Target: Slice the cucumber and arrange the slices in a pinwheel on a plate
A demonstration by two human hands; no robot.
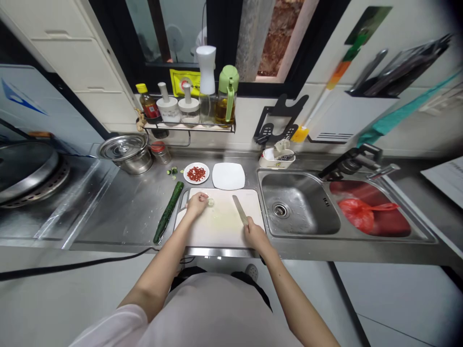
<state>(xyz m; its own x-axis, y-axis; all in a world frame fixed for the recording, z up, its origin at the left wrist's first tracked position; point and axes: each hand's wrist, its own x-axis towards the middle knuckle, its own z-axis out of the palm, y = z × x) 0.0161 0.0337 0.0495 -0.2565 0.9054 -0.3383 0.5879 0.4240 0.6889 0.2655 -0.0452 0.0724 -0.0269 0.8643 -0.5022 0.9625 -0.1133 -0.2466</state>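
Observation:
My right hand point(255, 235) is closed round the handle of a kitchen knife point(239, 209), its blade pointing up and left over the white cutting board point(220, 233). At the board's upper left, my left hand point(196, 204) has its fingers curled together, with a pale cucumber slice point(210, 202) at the fingertips. Wet, pale green marks show on the board. Left of it lies a long dark green cucumber point(168, 212). Behind the board stand a small plate point(186, 174) of chopped red pieces and a white square plate point(228, 176).
Green cucumber scraps point(174, 170) lie near a red-lidded jar point(160, 152) and a steel pot point(126, 153). On the right is a double sink point(300, 231) with a red plastic bag point(356, 214). A condiment shelf point(188, 127) hangs behind; a wok point(27, 168) stands far left.

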